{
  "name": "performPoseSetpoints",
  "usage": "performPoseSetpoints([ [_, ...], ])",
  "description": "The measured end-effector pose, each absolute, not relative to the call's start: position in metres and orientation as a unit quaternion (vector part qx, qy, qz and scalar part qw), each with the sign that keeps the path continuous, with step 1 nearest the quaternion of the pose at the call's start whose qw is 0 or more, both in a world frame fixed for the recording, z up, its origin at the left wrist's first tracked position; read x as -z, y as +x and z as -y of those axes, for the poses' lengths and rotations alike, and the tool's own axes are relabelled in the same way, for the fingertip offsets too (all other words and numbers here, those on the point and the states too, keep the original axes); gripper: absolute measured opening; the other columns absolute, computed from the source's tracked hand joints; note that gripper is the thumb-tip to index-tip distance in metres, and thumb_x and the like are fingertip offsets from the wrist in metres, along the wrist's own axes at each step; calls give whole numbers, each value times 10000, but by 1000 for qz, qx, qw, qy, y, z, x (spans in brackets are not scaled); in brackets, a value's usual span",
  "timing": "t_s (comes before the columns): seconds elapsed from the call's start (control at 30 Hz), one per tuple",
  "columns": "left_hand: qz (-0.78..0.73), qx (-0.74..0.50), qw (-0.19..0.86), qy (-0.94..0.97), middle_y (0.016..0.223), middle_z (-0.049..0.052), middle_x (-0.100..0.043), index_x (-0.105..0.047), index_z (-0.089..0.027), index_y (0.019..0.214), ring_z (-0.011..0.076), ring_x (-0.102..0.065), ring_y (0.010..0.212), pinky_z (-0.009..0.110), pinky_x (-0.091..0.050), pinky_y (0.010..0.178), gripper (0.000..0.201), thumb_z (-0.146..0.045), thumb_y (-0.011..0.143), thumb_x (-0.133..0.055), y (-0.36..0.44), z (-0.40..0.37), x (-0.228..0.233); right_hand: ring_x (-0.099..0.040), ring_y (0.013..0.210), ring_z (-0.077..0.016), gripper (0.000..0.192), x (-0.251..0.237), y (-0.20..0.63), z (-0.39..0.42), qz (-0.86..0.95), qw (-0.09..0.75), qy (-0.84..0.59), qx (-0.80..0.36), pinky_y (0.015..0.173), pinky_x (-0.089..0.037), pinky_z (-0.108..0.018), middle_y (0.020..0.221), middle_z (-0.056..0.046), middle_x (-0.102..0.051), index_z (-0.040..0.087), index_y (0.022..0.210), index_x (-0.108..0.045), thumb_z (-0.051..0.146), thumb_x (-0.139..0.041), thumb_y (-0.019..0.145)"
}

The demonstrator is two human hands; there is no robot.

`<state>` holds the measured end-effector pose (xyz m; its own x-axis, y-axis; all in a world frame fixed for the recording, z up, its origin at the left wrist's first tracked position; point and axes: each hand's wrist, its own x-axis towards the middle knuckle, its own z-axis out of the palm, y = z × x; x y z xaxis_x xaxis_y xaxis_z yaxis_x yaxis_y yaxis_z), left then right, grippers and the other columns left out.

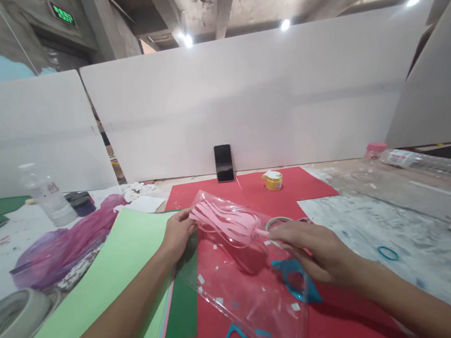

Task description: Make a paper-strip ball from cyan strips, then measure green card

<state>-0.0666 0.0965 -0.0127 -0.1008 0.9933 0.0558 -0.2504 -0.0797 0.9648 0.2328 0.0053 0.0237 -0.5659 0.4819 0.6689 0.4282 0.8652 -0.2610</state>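
Holding a clear plastic bag (242,279) above the red sheet (312,184) on the desk (407,221). Left hand (178,233), grip pinching the bag's far edge; right hand (320,248), grip pinching pink paper strips (227,222) lying inside the bag. Standing beyond the bag: a black phone (223,163).

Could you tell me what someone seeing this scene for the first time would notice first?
Most striking is the bundle of pink paper strips at the centre, inside a clear plastic bag held between the left hand and the right hand over a red sheet. To the left lie a light green sheet and a crumpled purple bag, and a black phone leans upright against the white partition behind.
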Motion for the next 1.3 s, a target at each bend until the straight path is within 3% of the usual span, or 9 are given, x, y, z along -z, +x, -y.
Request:
performPoseSetpoints([
  [0.17, -432, -615, 512, 416, 824, 70, -729, -731, -141, 785, 181, -669, 709, 280, -535, 703, 338, -230, 476, -835, -66, -96, 9, -669, 978, -215, 405, -23, 230, -3, 888, 372, -267, -38, 799, -548, -354, 1068, -80, -719, 268, 1242, -596, 96, -483, 893],
  [0.3, -421, -630, 505, 413, 772, 46, -715, -722, -145, 758, 156, -645, 668, 253, -522, 671, 291, -220, 487, -798, -69, -98, 7, -700, 867, -191, 310, -23, 224, -4, 842, 415, -332, -93, 727, -564, -316, 1028, -77, -737, 266, 1176, -632, 171, -469, 930],
  [0.47, -409, -633, 504, 423, 687, 39, -683, -701, -142, 699, 144, -608, 604, 248, -510, 620, 204, -204, 508, -738, -69, -97, 3, -710, 885, -202, 290, -20, 221, -4, 808, 446, -364, -126, 763, -567, -339, 967, -53, -752, 270, 1144, -661, 213, -476, 928],
  [0.63, -410, -645, 483, 427, 702, 36, -684, -700, -142, 742, 154, -616, 629, 262, -506, 639, 269, -270, 516, -771, -68, -97, 1, -708, 824, -192, 287, -18, 220, -7, 795, 444, -389, -139, 742, -557, -320, 925, -41, -749, 272, 1112, -674, 197, -509, 890],
  [0.8, -424, -643, 446, 455, 739, 32, -690, -715, -141, 803, 154, -612, 628, 266, -499, 635, 314, -297, 546, -805, -66, -93, 0, -683, 754, -193, 203, -18, 216, -12, 768, 401, -463, -187, 655, -531, -305, 920, -61, -732, 229, 1026, -665, 321, -520, 918],
  [0.97, -439, -638, 401, 489, 840, 47, -714, -731, -154, 824, 196, -643, 763, 272, -509, 693, 273, -268, 584, -794, -59, -86, -6, -651, 695, -179, 257, -16, 215, -15, 746, 391, -487, -232, 586, -496, -280, 803, -38, -700, 208, 1058, -654, 376, -509, 928],
  [1.13, -447, -636, 387, 496, 807, 41, -714, -731, -160, 813, 191, -646, 743, 275, -514, 691, 229, -236, 598, -759, -58, -85, -8, -618, 643, -165, 175, -14, 215, -14, 778, 403, -449, -175, 579, -492, -287, 833, -53, -707, 233, 990, -685, 281, -549, 893],
  [1.3, -440, -628, 395, 506, 795, 37, -709, -731, -156, 810, 175, -635, 691, 273, -520, 660, 231, -232, 593, -749, -61, -88, -6, -635, 721, -179, 176, -15, 220, -14, 806, 402, -417, -123, 667, -513, -311, 895, -59, -717, 240, 1002, -688, 256, -566, 877],
])
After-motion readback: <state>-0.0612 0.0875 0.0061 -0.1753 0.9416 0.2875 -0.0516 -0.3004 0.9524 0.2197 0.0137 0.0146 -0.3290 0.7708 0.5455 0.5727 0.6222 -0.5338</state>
